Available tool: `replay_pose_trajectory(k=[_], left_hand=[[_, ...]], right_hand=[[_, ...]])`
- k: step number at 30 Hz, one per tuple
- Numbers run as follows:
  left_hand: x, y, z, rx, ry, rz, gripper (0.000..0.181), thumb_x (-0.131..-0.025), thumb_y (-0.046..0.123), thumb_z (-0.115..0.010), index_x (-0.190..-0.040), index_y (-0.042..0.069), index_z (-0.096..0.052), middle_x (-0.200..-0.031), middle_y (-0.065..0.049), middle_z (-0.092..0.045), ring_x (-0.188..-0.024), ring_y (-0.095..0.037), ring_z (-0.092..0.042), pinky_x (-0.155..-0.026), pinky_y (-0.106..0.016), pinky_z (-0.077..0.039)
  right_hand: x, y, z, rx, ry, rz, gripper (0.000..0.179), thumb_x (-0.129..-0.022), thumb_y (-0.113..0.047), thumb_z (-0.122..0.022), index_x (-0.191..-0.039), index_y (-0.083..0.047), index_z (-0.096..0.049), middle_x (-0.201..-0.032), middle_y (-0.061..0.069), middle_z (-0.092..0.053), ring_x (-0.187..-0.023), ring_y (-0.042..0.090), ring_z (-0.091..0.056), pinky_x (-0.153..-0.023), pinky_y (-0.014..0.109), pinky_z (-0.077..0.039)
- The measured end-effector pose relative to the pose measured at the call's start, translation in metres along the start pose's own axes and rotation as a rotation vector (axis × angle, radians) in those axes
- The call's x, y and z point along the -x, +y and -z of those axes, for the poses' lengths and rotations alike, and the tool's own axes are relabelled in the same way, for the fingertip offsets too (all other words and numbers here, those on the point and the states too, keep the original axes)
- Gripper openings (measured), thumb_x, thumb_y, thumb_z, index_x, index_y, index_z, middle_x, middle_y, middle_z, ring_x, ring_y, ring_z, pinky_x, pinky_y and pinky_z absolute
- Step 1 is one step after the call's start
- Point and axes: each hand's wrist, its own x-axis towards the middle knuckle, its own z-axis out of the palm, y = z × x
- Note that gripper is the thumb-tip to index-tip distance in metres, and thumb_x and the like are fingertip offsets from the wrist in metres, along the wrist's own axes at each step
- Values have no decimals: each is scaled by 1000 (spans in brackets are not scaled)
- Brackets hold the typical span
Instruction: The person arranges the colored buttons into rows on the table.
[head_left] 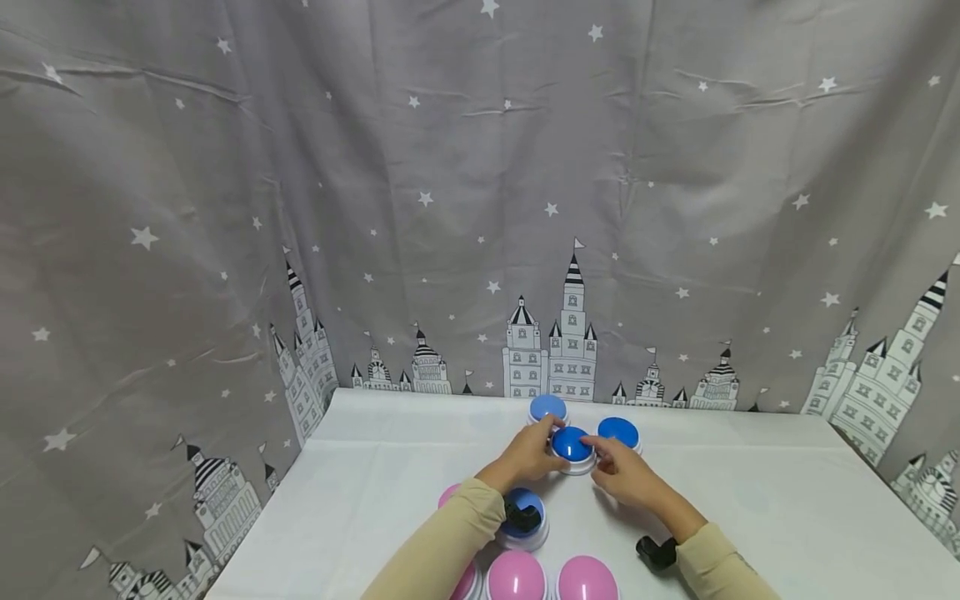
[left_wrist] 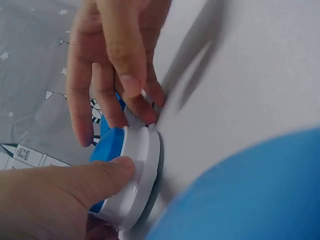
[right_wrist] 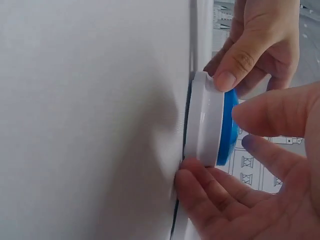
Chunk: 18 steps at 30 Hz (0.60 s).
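A blue domed button with a white round base [head_left: 572, 445] sits on the white table between both hands. My left hand [head_left: 528, 454] grips it from the left, thumb on the white base in the left wrist view and fingers round the far side. My right hand [head_left: 626, 475] is at its right side, the index finger reaching over the blue dome in the head view. In the right wrist view, the lower fingertips [right_wrist: 192, 175] rest at the base's edge, close to the tabletop. The right thumb stands apart from the button in the left wrist view.
Behind the button are a blue button [head_left: 547, 407] and, to the right, another [head_left: 618, 430]. A further blue button [head_left: 525, 533] lies under the left wrist. Pink buttons [head_left: 516, 575] stand at the table's front. A grey castle-print curtain [head_left: 450, 208] hangs behind the table [head_left: 750, 492].
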Motion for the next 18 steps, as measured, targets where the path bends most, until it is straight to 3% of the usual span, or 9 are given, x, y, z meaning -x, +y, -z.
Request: replay_pose_trajectory(k=[6, 11, 18], left_hand=[[3, 6, 4, -59, 1, -19, 58, -80, 22, -84, -130, 10, -57, -120, -10, -65, -103, -21, -64, -89, -31, -51], [12, 13, 9, -77, -17, -36, 54, -81, 25, -83, -128, 12, -59, -123, -6, -64, -105, -19, -63, -88, -31, -52], [34, 24, 11, -89, -74, -37, 53, -81, 30, -83, -126, 16, -61, -121, -2, -65, -107, -15, -62, -90, -32, -52]], right_hand=[[10, -5, 5, -38, 33, 4, 50, -88, -4, -67, -137, -3, -55, -126, 22, -56, -117, 44, -55, -97, 59, -44], [20, -10, 11, -95, 4, 36, 47, -90, -3, -66, -135, 1, -55, -135, 25, -52, -122, 48, -51, -101, 59, -41], [39, -17, 16, -200, -78, 50, 43, -92, -5, -65, -133, 5, -55, -135, 23, -55, -121, 46, -53, -100, 56, -42]])
